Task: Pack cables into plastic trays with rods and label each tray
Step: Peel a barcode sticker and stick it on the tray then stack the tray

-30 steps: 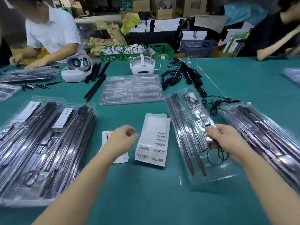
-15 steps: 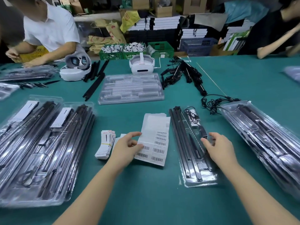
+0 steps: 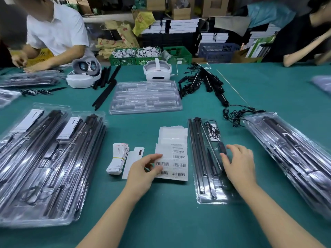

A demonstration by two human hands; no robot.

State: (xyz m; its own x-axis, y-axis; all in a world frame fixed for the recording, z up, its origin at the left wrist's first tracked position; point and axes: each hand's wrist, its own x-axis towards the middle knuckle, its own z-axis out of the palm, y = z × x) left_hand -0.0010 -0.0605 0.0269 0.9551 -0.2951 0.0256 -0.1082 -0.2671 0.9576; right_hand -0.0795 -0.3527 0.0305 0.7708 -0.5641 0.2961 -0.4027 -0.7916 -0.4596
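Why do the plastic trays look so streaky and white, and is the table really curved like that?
Head view: overhead light glares off the clear stacked trays and wrapped tray, hiding detail; the wide-angle lens bows the table edge; the person in black at upper right is motion-blurred; the barcode sheet stays sharp.

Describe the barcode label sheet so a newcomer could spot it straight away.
On the green table, look between the big stacks of packed trays on the left and the single narrow tray under the right hand. The label sheet lies flat there, with the left hand pinching its lower left corner. Unlike the banded bundle of small cards beside it, it carries rows of barcodes.
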